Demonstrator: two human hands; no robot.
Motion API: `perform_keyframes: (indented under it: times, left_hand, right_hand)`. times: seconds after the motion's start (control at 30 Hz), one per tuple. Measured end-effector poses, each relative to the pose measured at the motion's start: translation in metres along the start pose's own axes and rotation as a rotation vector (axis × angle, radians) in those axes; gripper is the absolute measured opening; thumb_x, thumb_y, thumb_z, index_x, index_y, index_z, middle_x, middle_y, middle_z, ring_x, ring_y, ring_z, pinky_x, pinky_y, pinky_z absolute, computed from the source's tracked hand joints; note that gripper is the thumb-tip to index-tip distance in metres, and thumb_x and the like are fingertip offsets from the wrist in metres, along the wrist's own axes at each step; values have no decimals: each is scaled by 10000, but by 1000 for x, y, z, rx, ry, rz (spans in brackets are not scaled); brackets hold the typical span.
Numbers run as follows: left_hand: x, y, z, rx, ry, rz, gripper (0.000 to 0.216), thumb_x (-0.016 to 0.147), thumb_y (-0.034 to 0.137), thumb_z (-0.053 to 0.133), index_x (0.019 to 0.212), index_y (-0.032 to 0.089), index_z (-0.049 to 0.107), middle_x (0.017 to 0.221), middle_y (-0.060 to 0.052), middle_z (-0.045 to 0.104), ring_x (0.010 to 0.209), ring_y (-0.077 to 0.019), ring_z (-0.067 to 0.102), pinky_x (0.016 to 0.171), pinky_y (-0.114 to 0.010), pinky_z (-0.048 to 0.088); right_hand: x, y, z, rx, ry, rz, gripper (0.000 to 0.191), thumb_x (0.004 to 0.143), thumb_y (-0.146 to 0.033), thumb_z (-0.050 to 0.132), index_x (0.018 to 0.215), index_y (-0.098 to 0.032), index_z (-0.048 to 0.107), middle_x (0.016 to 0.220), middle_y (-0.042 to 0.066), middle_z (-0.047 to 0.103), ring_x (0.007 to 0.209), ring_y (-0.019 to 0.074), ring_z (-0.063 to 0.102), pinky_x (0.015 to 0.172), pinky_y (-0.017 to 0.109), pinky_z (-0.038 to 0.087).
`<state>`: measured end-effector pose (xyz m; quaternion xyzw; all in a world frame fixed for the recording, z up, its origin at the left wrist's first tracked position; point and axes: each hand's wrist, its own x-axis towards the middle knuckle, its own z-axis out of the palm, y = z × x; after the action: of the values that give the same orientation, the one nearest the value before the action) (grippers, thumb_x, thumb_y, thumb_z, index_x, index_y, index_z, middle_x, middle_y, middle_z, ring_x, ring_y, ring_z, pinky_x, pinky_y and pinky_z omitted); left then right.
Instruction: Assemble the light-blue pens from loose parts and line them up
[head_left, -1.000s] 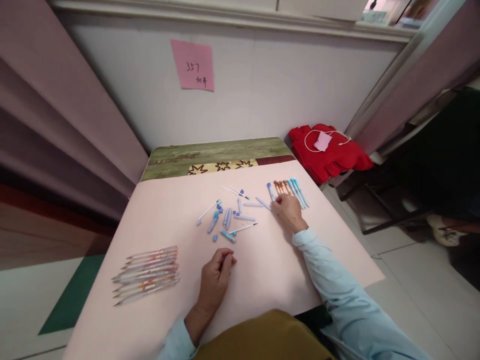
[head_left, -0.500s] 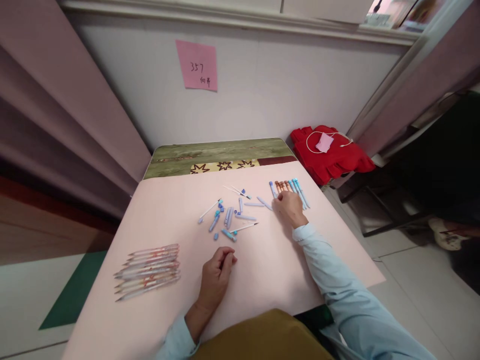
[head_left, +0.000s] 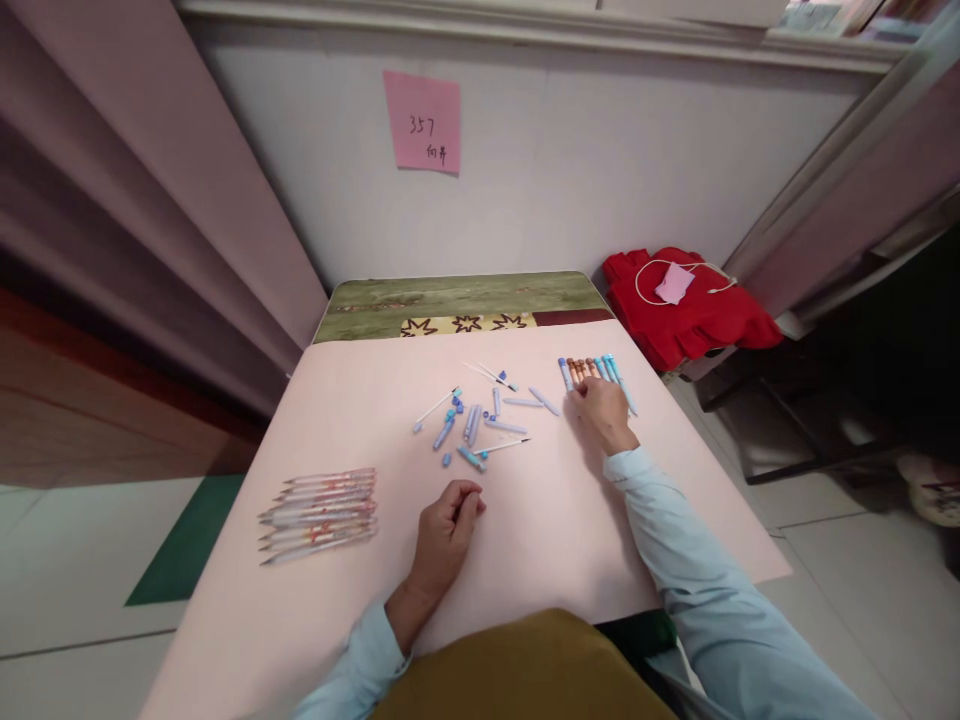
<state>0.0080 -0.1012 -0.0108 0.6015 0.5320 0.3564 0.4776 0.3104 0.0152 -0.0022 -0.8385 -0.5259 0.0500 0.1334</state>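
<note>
At the right of the table, my right hand [head_left: 604, 412] is closed with its fingertips at the lower end of a blue pen [head_left: 564, 372], leftmost in a row. Beside that pen lie several brown-topped pens [head_left: 581, 367] and light-blue pens [head_left: 616, 376], their lower parts partly hidden by my hand. My left hand [head_left: 447, 532] rests near the front with its fingers curled; whether anything is inside cannot be seen. Beyond it lie loose pen parts: pale blue barrels [head_left: 472, 424], a white refill [head_left: 504, 446] and small blue caps [head_left: 447, 460].
Several clear-barrelled pens [head_left: 322, 515] lie side by side at the left. A pale pink sheet [head_left: 525, 540] covers most of the table. Past the far right corner sits a red cloth-covered thing [head_left: 682, 320] with a white cable. A wall with a pink note [head_left: 424, 122] stands behind.
The whole view has shifted, so the table appears farther right. Both hands keep nearly the same pose and place on the table; the pens have not visibly moved.
</note>
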Motion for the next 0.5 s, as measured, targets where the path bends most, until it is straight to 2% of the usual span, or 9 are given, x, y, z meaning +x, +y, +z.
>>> perform_keyframes:
  times: [0.23, 0.37, 0.5]
  left_hand:
    - [0, -6, 2, 1, 2, 23, 217, 920, 388, 512, 962, 199, 610, 753, -25, 671, 711, -166, 647, 629, -255, 494]
    - [1, -7, 2, -13, 5, 35, 203, 926, 376, 512, 971, 202, 605, 748, -21, 671, 700, -160, 646, 628, -253, 495]
    - [0, -4, 3, -5, 14, 44, 173, 916, 353, 530, 958, 204, 607, 745, -19, 674, 698, -158, 651, 618, -249, 491]
  right_hand:
    - [-2, 2, -4, 55, 92, -52, 200, 802, -272, 591, 842, -162, 753, 792, 119, 744, 724, 222, 656, 616, 288, 379]
    - [-19, -12, -11, 310, 204, -139, 171, 797, -314, 611, 754, -189, 719, 689, 49, 713, 650, 191, 626, 626, 279, 396]
    - [-51, -41, -5, 591, 152, -215, 238, 807, -406, 631, 721, -196, 703, 597, -7, 646, 548, 145, 562, 570, 253, 383]
